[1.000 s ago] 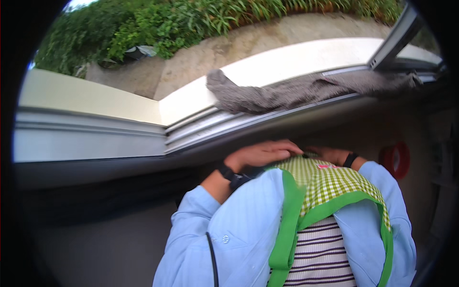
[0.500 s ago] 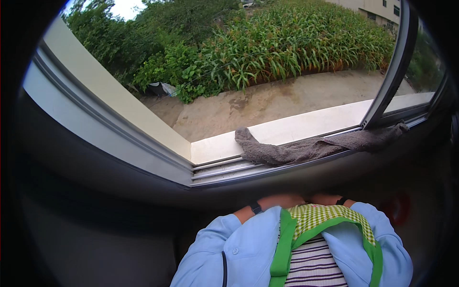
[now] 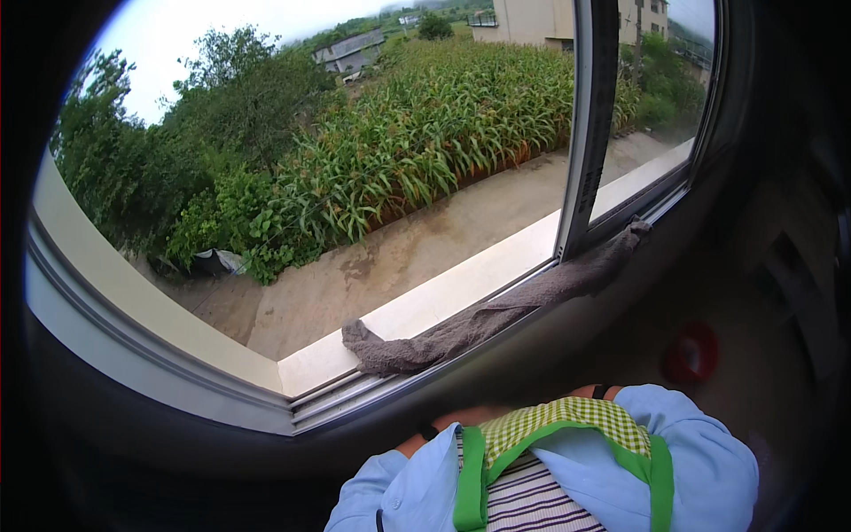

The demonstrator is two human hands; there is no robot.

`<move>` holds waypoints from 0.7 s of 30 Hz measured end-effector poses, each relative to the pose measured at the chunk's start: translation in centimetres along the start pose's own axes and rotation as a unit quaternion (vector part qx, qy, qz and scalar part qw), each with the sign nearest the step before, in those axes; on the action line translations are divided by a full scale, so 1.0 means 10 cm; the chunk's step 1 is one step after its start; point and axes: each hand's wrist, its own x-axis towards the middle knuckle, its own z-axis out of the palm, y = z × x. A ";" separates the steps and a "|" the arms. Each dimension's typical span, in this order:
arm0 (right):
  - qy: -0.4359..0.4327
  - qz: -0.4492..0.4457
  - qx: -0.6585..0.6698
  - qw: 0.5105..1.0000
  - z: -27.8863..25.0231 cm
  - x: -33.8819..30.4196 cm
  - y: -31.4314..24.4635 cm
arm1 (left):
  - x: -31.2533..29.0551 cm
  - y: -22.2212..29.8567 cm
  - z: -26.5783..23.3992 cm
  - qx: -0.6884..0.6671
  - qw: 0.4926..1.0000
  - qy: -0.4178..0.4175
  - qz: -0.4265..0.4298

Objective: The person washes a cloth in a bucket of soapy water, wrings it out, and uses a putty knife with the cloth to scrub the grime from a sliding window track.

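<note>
My left hand (image 3: 470, 415) is bent in front of my chest, a dark band at its wrist. Only a strip of my right hand (image 3: 582, 391) shows, close to another dark band. The green-and-white checked apron (image 3: 567, 415) with its green trim covers the fingers of both hands. Whether they hold anything is hidden. Beyond them a grey-brown towel (image 3: 479, 324) lies twisted lengthwise along the window sill and its tracks, with neither hand touching it.
A sliding window (image 3: 582, 133) stands open on the left, its metal track (image 3: 337, 397) running below. Outside are a concrete strip (image 3: 399, 257), a field of tall crops (image 3: 425, 133) and buildings. A red round object (image 3: 690, 352) sits low on the right in shadow.
The view has turned right and risen, so the window and towel appear farther left and more horizon shows. My hands stay at the apron; the towel lies as before.
</note>
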 end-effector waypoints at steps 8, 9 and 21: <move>-0.015 0.082 -0.223 0.971 -0.06 -0.55 0.45 | 0.10 -0.04 -0.03 0.003 1.000 -0.008 0.006; -0.015 0.084 -0.234 0.969 -0.04 -0.57 0.47 | 0.10 -0.05 -0.02 0.003 1.000 -0.010 0.006; 0.010 -0.065 -0.310 0.949 -0.12 -0.38 -0.07 | 0.26 0.09 -0.10 -0.088 0.986 0.043 0.134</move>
